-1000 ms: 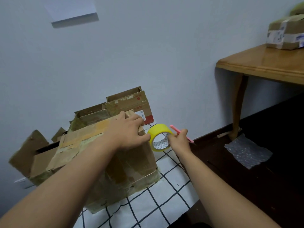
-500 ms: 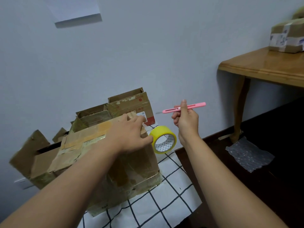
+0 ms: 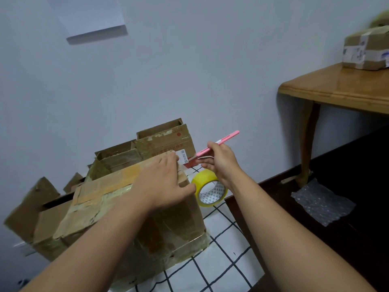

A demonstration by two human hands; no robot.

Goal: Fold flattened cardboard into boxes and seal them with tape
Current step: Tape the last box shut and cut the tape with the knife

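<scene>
Box (image 3: pixel 130 209) top-edge under left hand (image 3: pixel 162 184) | right hand (image 3: pixel 221 163) holds cutter (image 3: pixel 219 143)

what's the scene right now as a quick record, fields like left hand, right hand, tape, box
left hand: fingers flat, pressing on top of the taped box
right hand: grips a pink cutter, raised above the tape roll
tape roll: yellow, on edge beside the box's right end, on the checked cloth
other boxes: open, behind by the wall
side table: holds a taped parcel
</scene>
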